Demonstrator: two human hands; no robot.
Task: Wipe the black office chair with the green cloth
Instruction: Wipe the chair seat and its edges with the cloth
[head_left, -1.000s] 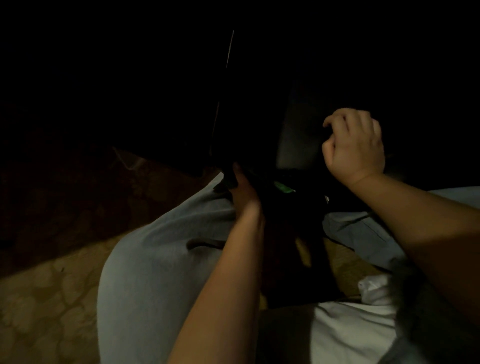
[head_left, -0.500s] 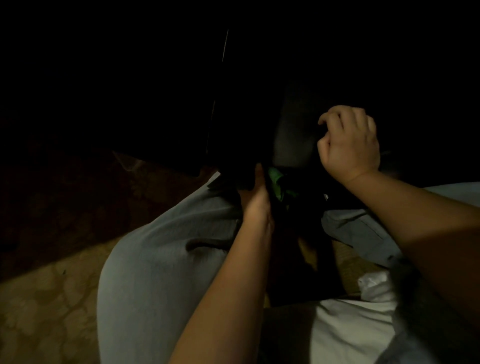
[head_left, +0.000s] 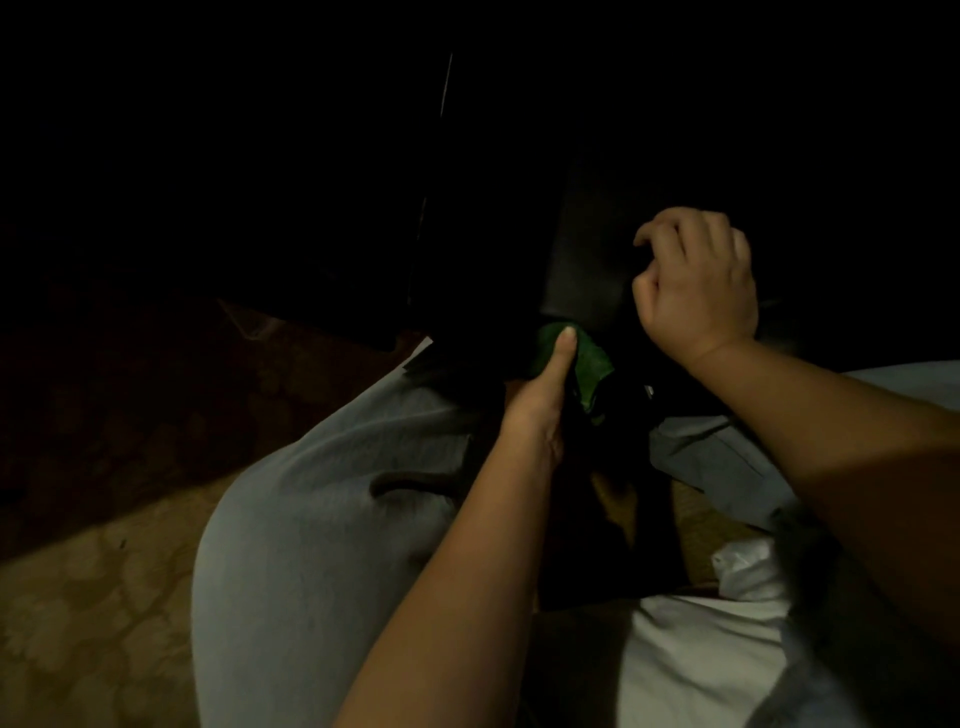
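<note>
Head view, very dim. One black office chair (head_left: 582, 260) fills the upper frame, mostly lost in dark. Two hands. Right hand (head_left: 696, 280): fingers curled against the chair; gripping or not, cannot tell. Left hand (head_left: 540, 400) pinches one green cloth (head_left: 592, 364), thumb on top, at the chair's lower edge.

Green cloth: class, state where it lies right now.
Head view, centre: the green cloth is held by the left hand against the black chair, just below and left of the right hand.
</note>
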